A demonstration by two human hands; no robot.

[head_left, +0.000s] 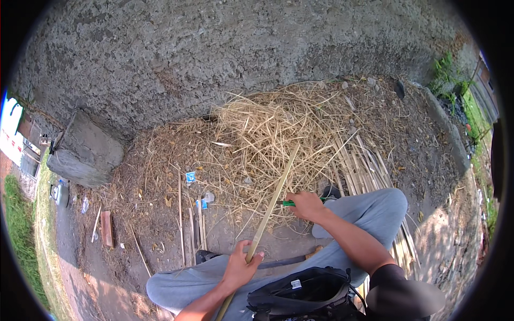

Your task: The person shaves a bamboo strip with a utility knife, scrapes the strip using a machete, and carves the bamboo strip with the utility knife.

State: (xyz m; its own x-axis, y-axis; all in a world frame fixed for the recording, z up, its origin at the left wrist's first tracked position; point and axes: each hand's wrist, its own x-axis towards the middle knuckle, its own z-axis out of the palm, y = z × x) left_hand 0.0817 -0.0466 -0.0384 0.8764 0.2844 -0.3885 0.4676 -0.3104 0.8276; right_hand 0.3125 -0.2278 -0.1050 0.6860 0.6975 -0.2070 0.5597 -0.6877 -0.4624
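Observation:
My left hand [241, 268] is closed around a long, pale bamboo strip [264, 224]. The strip slants from my lap up and away to the right, its far end over a heap of thin shavings [267, 123]. Just right of the strip, my right hand [306, 206] grips a slim green tool [288, 203]. Green shows on both sides of the fist, and the near-strip end lies close to the strip's edge. Whether it is a knife I cannot tell, as my fingers hide most of it.
A rough grey wall [214, 53] rises beyond the heap. Split bamboo slats [364, 166] lie at the right, partly under my leg. A black open bag [300, 291] rests at my waist. Left are a concrete block [88, 150], a reddish-brown brick [107, 229] and a kettle [61, 193].

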